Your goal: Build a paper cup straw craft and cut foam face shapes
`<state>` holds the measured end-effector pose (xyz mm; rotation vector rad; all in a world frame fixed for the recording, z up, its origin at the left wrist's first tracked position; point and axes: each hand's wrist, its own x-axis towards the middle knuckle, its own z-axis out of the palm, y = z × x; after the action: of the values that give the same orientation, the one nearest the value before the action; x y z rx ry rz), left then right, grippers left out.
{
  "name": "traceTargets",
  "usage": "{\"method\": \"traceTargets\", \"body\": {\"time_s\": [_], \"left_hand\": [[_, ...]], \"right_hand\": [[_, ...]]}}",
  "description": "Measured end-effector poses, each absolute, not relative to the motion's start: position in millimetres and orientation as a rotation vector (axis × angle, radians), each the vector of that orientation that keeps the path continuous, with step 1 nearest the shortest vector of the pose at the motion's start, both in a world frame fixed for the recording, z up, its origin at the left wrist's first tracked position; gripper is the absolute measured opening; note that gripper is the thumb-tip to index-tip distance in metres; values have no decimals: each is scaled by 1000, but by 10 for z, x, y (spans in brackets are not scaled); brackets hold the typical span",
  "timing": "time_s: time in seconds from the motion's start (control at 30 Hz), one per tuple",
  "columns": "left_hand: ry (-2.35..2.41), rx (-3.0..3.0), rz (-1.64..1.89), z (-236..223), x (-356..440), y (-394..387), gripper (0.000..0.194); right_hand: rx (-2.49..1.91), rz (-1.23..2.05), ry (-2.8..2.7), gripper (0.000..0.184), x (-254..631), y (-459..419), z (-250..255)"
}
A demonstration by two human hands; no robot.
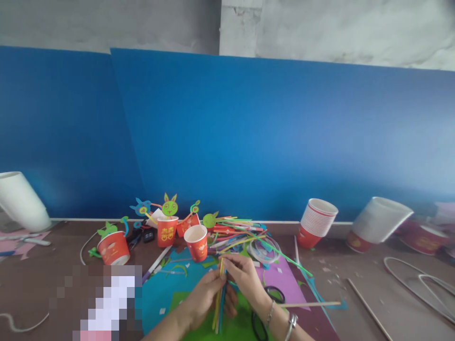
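The bangle (292, 321) looks metallic — smooth, shiny.

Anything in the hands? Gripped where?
Yes: thin yellow and blue strips, held near their upper ends by the fingers of the left hand and right hand; lower ends stick out below.

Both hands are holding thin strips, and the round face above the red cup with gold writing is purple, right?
Not quite: the head view shows the round face above the red cup is green. The left hand and right hand do hold thin strips.
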<state>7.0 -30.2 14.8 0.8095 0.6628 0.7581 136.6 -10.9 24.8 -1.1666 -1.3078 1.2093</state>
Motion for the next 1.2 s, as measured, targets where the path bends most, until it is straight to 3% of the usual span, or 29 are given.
{"method": "traceTargets", "body": {"time_s": [0.2,0.43,0.67,0.9,1.03,1.2], "left_hand": [[715,826,759,131,76,-306,43],[804,807,857,152,28,-237,48],[829,840,887,149,31,-212,49],[794,800,886,191,-11,-171,49],[858,835,937,232,-21,-166,52],[959,891,1077,299,-9,-198,60]], "right_hand": [[-1205,1229,-1356,47,1349,-105,249],[-1485,858,-1615,38,1827,91,539],[-1616,603,-2091,16,1923,-25,620],[-1672,390,-2310,19,1781,-161,595],[-1546,577,-2186,13,1760,-129,739],[-1274,1263,-1888,9,1748,-111,819]]}}
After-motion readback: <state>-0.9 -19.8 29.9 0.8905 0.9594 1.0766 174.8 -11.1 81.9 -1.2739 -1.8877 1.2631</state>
